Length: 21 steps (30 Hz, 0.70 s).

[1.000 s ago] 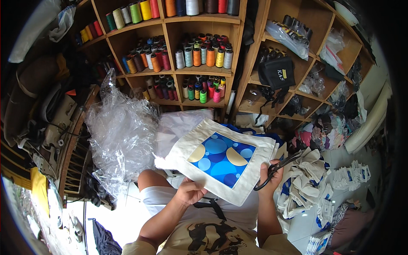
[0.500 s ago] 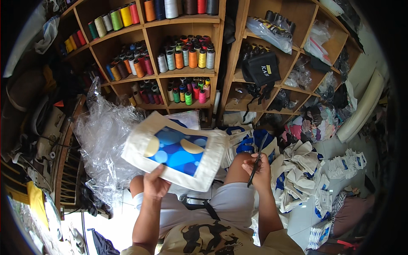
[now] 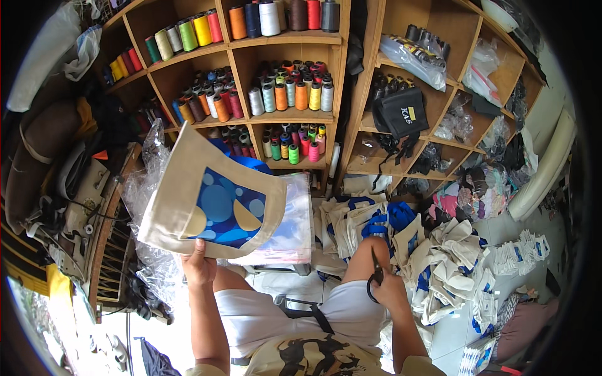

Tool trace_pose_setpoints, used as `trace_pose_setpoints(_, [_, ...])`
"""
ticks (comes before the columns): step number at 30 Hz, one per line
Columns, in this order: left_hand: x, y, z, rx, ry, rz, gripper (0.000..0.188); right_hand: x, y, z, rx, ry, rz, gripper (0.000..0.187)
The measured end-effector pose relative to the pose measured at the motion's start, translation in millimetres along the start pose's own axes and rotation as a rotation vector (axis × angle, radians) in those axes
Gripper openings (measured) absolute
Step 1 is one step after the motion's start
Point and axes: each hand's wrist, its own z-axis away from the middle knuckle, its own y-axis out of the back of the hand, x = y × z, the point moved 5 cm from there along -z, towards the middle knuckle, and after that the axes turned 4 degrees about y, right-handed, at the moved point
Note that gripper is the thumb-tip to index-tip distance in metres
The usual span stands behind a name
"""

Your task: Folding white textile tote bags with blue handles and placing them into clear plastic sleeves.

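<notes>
My left hand (image 3: 199, 266) grips the lower edge of a beige cloth bag (image 3: 210, 197) with a blue panel of pale circles, held up and to the left over my left knee. My right hand (image 3: 389, 289) rests on my right knee and holds black scissors (image 3: 376, 276), blades pointing up. Under the bag lies a stack of clear plastic sleeves (image 3: 288, 232).
Wooden shelves (image 3: 288, 113) of coloured thread spools stand ahead. A heap of beige and blue bags (image 3: 401, 238) covers the floor to the right, with small white stacks (image 3: 520, 254) beyond. Crumpled clear plastic (image 3: 147, 188) and a sewing machine (image 3: 75, 207) sit on the left.
My left hand swung the bag leftward, away from the right hand. My right hand, scissors in it, dropped from the bag's edge down to my right knee.
</notes>
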Motion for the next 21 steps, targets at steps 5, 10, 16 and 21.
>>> trace_pose_setpoints(5, [-10.1,0.1,-9.6,-0.082,-0.093,-0.217,0.035,-3.7,6.4,0.8,-0.055,-0.002,0.068,0.045])
trace_pose_setpoints(10, [-10.9,-11.3,-2.1,-0.13,-0.057,-0.145,0.036,-4.6,16.9,-1.0,-0.048,0.011,0.06,0.044])
trace_pose_setpoints(16, [-21.3,-0.7,8.1,-0.36,-0.044,-0.047,0.04,-8.2,13.4,-3.1,-0.043,-0.015,0.069,0.042])
trace_pose_setpoints(21, [-1.8,-11.5,16.1,-0.359,-0.229,-0.419,0.036,-1.1,10.6,-14.3,-0.101,0.053,0.057,0.05])
